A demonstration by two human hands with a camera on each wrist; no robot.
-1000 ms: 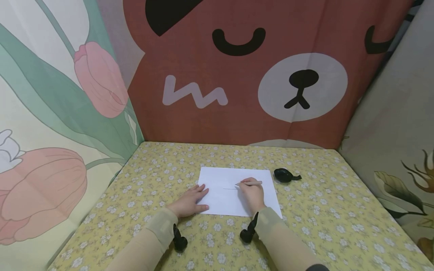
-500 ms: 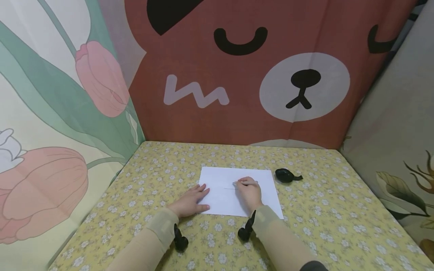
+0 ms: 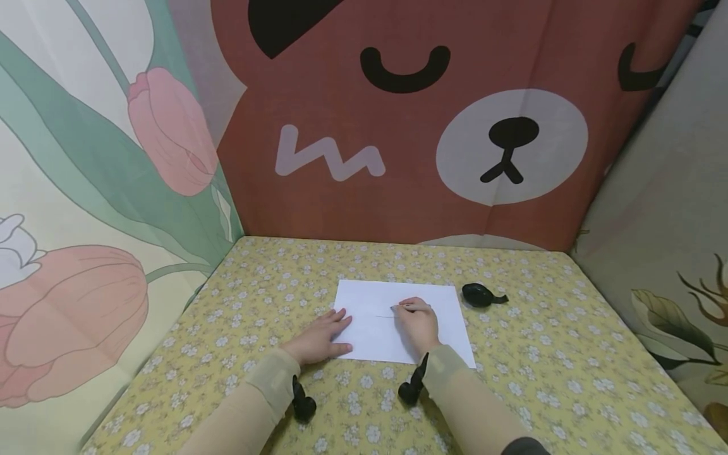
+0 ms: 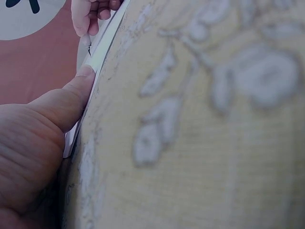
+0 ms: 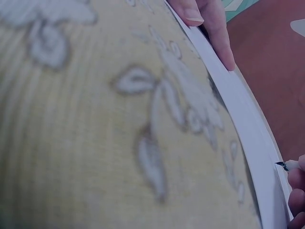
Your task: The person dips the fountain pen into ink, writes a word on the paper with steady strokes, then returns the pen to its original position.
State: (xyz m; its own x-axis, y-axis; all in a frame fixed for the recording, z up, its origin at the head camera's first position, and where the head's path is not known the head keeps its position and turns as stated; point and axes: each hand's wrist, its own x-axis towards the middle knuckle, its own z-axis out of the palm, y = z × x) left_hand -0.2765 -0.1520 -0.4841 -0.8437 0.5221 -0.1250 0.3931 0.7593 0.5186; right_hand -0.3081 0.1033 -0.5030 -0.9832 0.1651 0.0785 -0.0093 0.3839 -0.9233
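At the near side of the flowered tabletop (image 3: pixel 364 430), two sleeved forearms (image 3: pixel 224 404) reach in, a black wrist mount (image 3: pixel 304 407) on each. Step in hand looks like marking the white sheet (image 3: pixel 364 341), which lies flat just ahead; probably mid-stroke or between strokes. Next move likely calls for a steady nib and no paper slip. Left hand (image 3: pixel 317 338) is released, fingers spread and straight, fingers and thumb resting on the sheet's left edge, gripping nothing. Right hand (image 3: pixel 418 321) is over the right half, fingers curled, pinching a slim pen (image 5: pixel 289 165), nib pointing left. Nib sits near a thin line (image 3: pixel 383 316) around mid-sheet; can't tell whether it touches paper. Just beyond the right hand, beside the sheet's far right corner, a rounded black object with a tail (image 3: pixel 479 294), untouched. Farthest back, a bear-face backdrop (image 3: pixel 335 212).
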